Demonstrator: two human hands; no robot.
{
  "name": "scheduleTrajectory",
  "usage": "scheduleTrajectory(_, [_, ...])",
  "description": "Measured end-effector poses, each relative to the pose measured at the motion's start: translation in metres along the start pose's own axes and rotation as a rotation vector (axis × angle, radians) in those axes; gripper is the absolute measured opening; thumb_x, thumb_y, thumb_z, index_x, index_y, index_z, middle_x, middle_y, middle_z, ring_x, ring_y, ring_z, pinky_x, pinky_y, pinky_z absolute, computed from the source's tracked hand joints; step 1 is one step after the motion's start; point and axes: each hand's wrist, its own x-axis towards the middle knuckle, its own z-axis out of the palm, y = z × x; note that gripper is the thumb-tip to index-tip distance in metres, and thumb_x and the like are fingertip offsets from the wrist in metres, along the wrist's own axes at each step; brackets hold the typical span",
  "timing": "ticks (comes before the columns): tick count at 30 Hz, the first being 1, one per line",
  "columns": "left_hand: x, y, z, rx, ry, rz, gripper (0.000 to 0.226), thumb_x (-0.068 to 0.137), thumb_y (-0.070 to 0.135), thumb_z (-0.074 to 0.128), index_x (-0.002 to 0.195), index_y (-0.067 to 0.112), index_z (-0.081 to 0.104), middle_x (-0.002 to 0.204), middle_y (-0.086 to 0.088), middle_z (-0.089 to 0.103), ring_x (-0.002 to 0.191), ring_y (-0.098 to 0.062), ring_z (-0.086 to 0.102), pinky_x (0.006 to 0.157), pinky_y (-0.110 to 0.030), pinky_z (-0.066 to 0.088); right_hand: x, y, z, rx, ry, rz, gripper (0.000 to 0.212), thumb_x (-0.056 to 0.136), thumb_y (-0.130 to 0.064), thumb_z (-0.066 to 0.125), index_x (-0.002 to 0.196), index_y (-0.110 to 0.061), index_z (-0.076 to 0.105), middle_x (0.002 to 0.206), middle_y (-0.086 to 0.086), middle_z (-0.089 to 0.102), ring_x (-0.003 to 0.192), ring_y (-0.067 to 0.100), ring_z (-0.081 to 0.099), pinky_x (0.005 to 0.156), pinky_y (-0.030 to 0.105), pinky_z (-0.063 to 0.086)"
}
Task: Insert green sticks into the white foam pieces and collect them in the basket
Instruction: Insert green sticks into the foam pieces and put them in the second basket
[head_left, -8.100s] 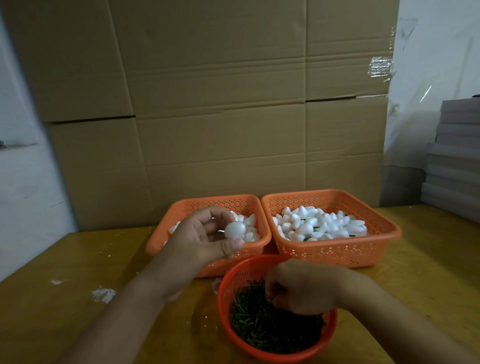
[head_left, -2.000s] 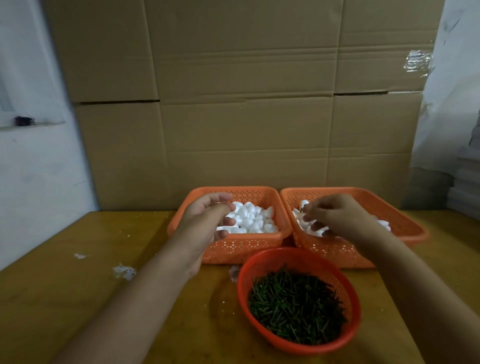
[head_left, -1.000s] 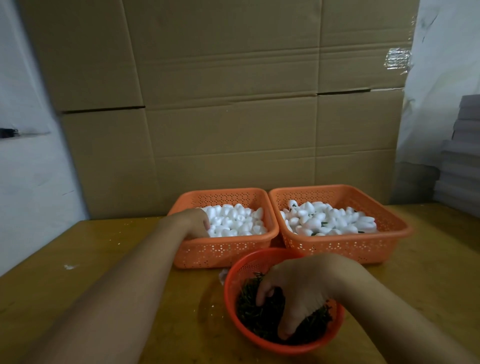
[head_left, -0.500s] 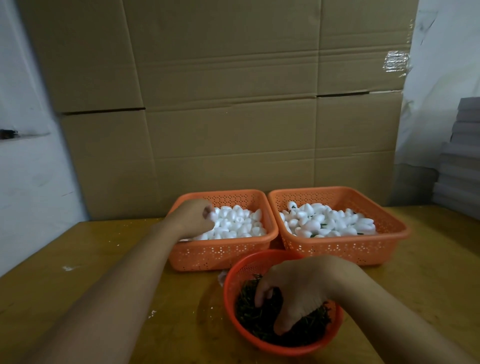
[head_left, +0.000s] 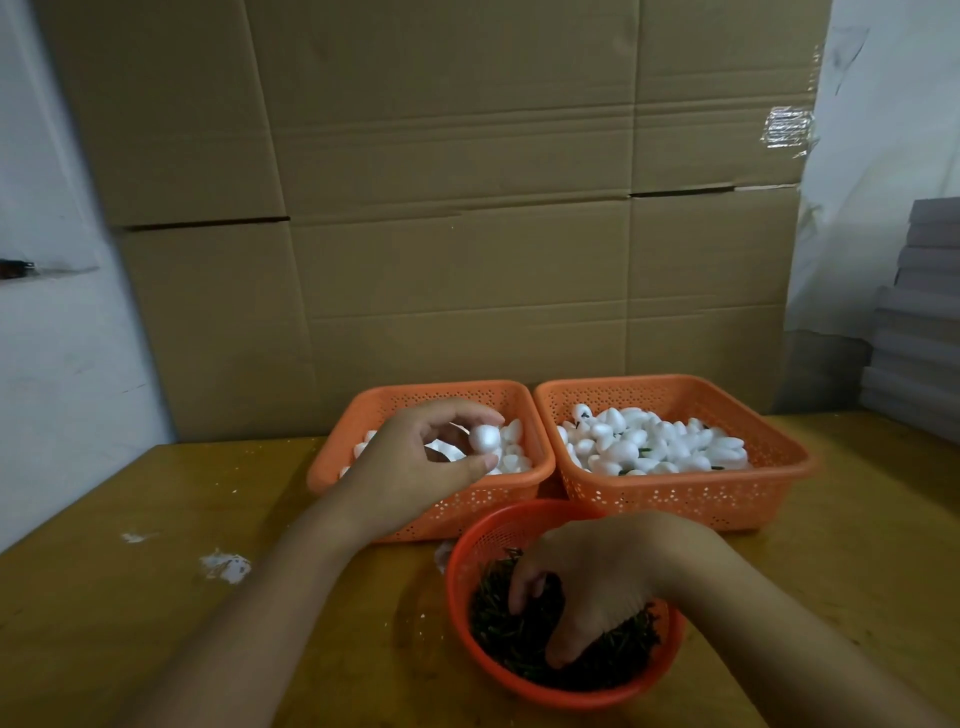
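Foam piece (head_left: 484, 437), white and rounded, sits pinched in the left hand (head_left: 415, 467) above the left orange basket (head_left: 447, 512), inside its rim. The right hand (head_left: 587, 587) digs curled fingers into the green sticks (head_left: 498, 623) in the round red basket (head_left: 561, 696); whether it grips any I cannot tell. The right orange basket (head_left: 675, 501) touches its neighbour. Bare wooden table (head_left: 104, 597) spreads leftward, cardboard wall (head_left: 467, 208) close behind.
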Motion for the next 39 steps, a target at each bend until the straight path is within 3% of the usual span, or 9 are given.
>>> scheduleTrajectory(7, [-0.004,0.003,0.003,-0.023,0.009,-0.045,0.028,0.087,0.013,0.077,0.107,0.033,0.071,0.105,0.007,0.074,0.093,-0.008,0.070,0.079,-0.026,0.054,0.002,0.002,0.002,-0.003,0.020,-0.003,0.048,0.083,-0.040,0.074,0.128,-0.040,0.058,0.126,-0.015,0.052,0.114,0.011,0.052,0.089,0.032,0.044])
scheduleTrajectory(13, [-0.012,0.018,0.003,-0.593,-0.103,-0.272,0.024,0.088,0.032,0.066,0.110,0.023,0.070,0.103,-0.012,0.074,0.083,-0.020,0.069,0.067,-0.029,0.055,0.001,0.002,0.003,0.000,0.037,0.000,0.047,0.083,-0.041,0.073,0.128,-0.039,0.058,0.127,-0.015,0.053,0.113,0.010,0.052,0.087,0.030,0.044])
scheduleTrajectory(18, [-0.012,0.026,0.001,-0.985,-0.136,-0.394,0.024,0.080,0.029,0.064,0.096,0.015,0.076,0.072,-0.007,0.059,0.060,-0.017,0.056,0.058,-0.031,0.051,0.000,0.001,0.002,-0.012,0.032,-0.004,0.048,0.085,-0.040,0.072,0.131,-0.038,0.057,0.131,-0.013,0.053,0.113,0.009,0.051,0.080,0.026,0.040])
scheduleTrajectory(21, [-0.011,0.029,0.000,-1.061,-0.138,-0.409,0.027,0.076,0.029,0.065,0.093,0.012,0.076,0.066,-0.005,0.053,0.056,-0.016,0.052,0.055,-0.031,0.050,-0.001,0.001,0.001,-0.013,0.024,-0.008,0.048,0.086,-0.040,0.071,0.131,-0.037,0.056,0.131,-0.012,0.052,0.115,0.010,0.051,0.087,0.030,0.043])
scheduleTrajectory(27, [-0.012,0.026,0.000,-0.985,-0.160,-0.383,0.021,0.081,0.027,0.065,0.096,0.015,0.075,0.072,-0.007,0.059,0.062,-0.018,0.057,0.060,-0.031,0.052,0.000,0.002,0.001,-0.008,0.028,-0.008,0.047,0.086,-0.039,0.071,0.131,-0.038,0.056,0.131,-0.013,0.053,0.114,0.010,0.051,0.086,0.030,0.042])
scheduleTrajectory(31, [-0.017,0.027,-0.002,-0.741,-0.215,-0.301,0.016,0.080,0.029,0.074,0.096,0.027,0.071,0.096,-0.014,0.073,0.080,-0.021,0.068,0.069,-0.029,0.055,0.001,0.003,0.003,-0.010,0.043,-0.010,0.047,0.085,-0.039,0.072,0.130,-0.037,0.057,0.129,-0.013,0.054,0.111,0.009,0.052,0.082,0.027,0.041])
scheduleTrajectory(35, [-0.020,0.033,0.000,-0.554,-0.239,-0.197,0.019,0.086,0.015,0.074,0.096,0.025,0.062,0.116,-0.017,0.072,0.092,-0.021,0.070,0.075,-0.027,0.055,0.002,0.003,0.002,-0.008,0.038,-0.009,0.046,0.086,-0.040,0.071,0.130,-0.038,0.057,0.130,-0.012,0.053,0.110,0.008,0.050,0.078,0.025,0.041])
scheduleTrajectory(39, [-0.020,0.041,0.006,-0.412,-0.223,-0.129,0.039,0.083,0.008,0.072,0.119,0.016,0.058,0.118,-0.009,0.073,0.095,-0.019,0.072,0.078,-0.024,0.055,0.003,0.005,0.004,0.004,0.051,-0.007,0.045,0.085,-0.041,0.072,0.128,-0.040,0.058,0.128,-0.014,0.054,0.109,0.007,0.051,0.077,0.024,0.040])
